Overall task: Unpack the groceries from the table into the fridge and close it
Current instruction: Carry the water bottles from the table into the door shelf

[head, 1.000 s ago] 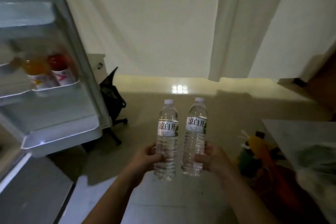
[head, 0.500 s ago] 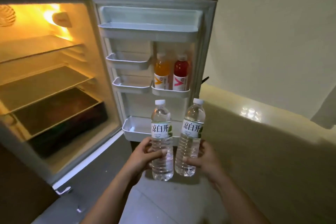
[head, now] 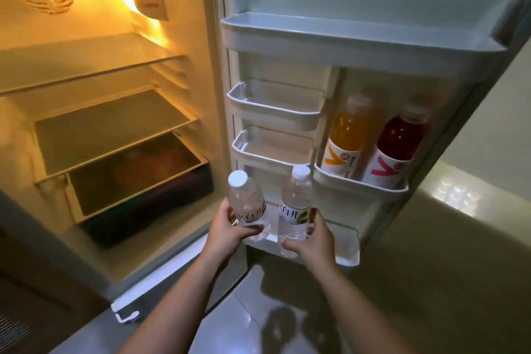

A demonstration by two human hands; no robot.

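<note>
With a water bottle in each hand, left and right, just above the door's bottom bin, a tilted bottle could catch its rim and topple.

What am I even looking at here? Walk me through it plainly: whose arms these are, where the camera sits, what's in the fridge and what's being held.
There is no machine here. A person wears a wide-angle camera on the head, so you look forward and down along their own bare arms.

The left hand holds one clear water bottle, tilted toward the camera. The right hand holds a second water bottle, more upright. Both have white caps.

In front stands an open fridge, lit yellow inside. Its glass shelves show no groceries, and what lies in the dark drawer at the bottom is unclear. The open door is on the right. One of its racks holds an orange drink bottle and a red drink bottle, side by side. The water bottles hang just over the lowest door rack, likely their destination.
</note>
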